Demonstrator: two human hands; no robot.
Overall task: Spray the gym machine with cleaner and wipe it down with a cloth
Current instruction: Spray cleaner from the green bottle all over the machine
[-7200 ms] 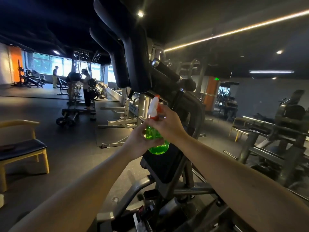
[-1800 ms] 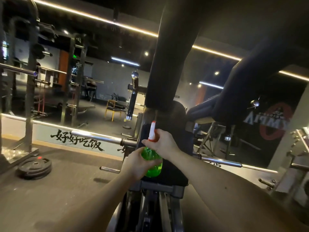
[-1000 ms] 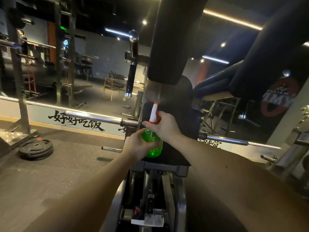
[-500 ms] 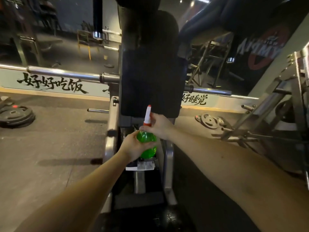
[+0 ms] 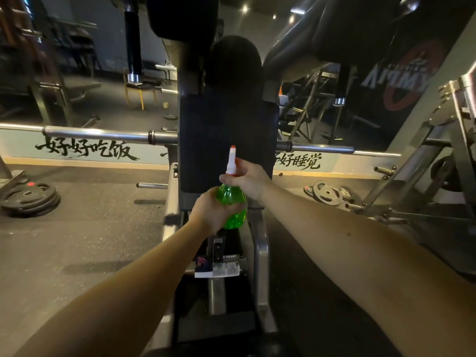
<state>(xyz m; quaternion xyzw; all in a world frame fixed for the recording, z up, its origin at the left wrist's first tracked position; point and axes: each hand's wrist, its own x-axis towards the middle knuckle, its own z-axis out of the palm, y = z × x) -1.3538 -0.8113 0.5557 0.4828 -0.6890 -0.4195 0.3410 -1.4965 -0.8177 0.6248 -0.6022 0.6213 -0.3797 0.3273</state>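
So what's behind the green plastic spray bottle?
The machine's black padded backrest; the left hand and right hand gripping the green spray bottle hide part of its lower edge.

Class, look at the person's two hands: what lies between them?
In the head view, the green spray bottle lies between them: the left hand holds its body, the right hand grips its neck.

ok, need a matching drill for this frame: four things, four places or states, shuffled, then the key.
1. left hand
2. right hand
3. black plate stack
4. back pad

a. on the floor, far left
b. grips the green body of the spray bottle
c. upright behind the bottle's nozzle
d. grips the bottle's sprayer head

Pairs: 1-b, 2-d, 3-a, 4-c
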